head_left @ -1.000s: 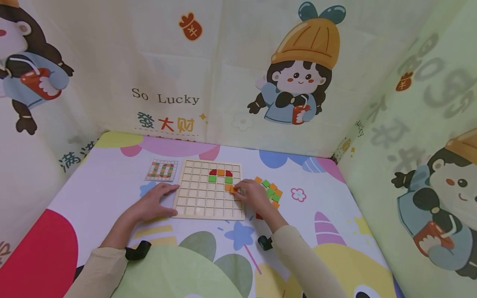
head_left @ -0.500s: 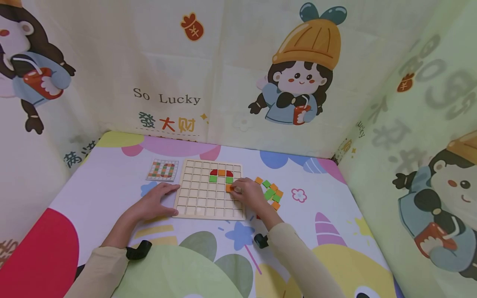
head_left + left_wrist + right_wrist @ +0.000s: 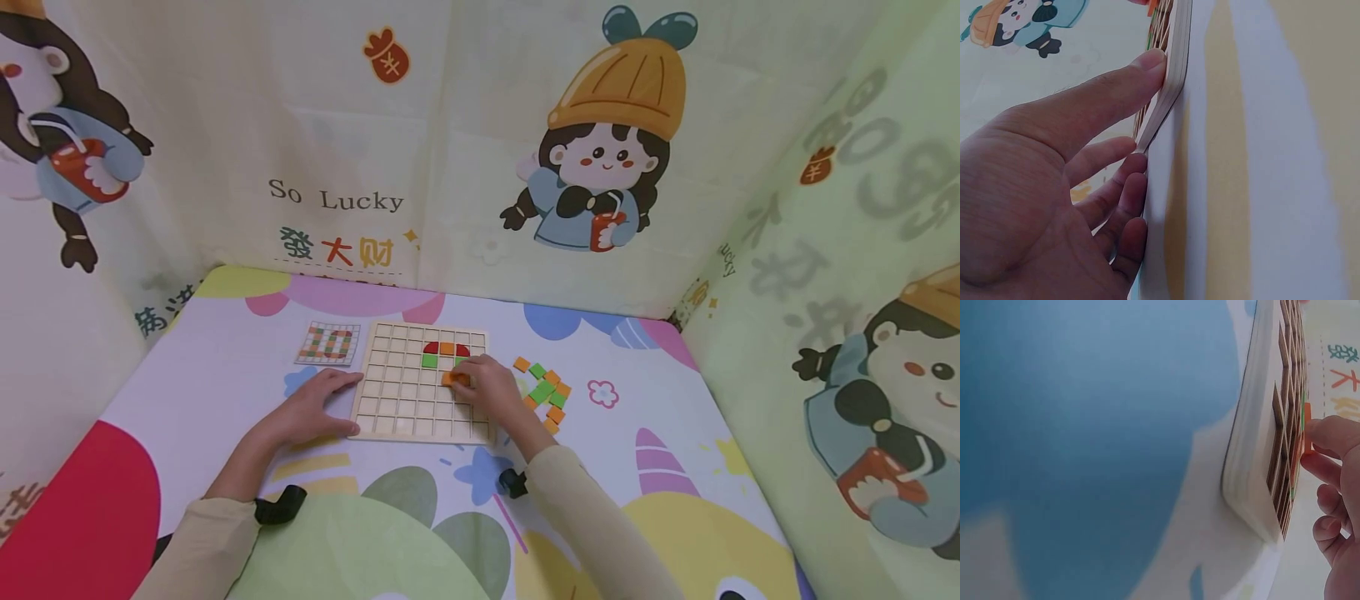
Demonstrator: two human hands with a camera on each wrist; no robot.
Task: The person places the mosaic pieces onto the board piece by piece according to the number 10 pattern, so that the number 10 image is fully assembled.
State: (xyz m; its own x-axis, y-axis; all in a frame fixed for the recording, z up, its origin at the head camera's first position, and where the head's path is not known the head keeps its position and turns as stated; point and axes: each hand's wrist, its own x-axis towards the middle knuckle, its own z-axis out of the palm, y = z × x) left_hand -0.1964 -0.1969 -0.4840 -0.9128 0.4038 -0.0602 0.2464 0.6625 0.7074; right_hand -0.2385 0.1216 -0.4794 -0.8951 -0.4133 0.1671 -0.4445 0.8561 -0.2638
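Observation:
A wooden grid board point(image 3: 397, 408) lies on the table. Near its far right side, two red rounded-corner pieces point(image 3: 431, 347) flank an orange square point(image 3: 447, 348), with a green square point(image 3: 430, 361) below the left one. My right hand point(image 3: 491, 390) is over the board's right half, its thumb and forefinger pinching an orange tile point(image 3: 1308, 428) tilted up at the grid. The hand hides part of the cells around it. My left hand point(image 3: 318, 407) rests at the board's left edge, thumb point(image 3: 1150, 62) against the near corner and the other fingers loosely bent alongside.
A small pattern card point(image 3: 327, 343) with a coloured grid lies left of the board's far end. Loose orange and green tiles point(image 3: 543, 390) are scattered just right of the board. A printed cloth wall point(image 3: 450, 275) stands behind the table.
My right hand has moved left over the board with the orange tile, uncovering more loose tiles on the right. The left hand stays at the board's edge.

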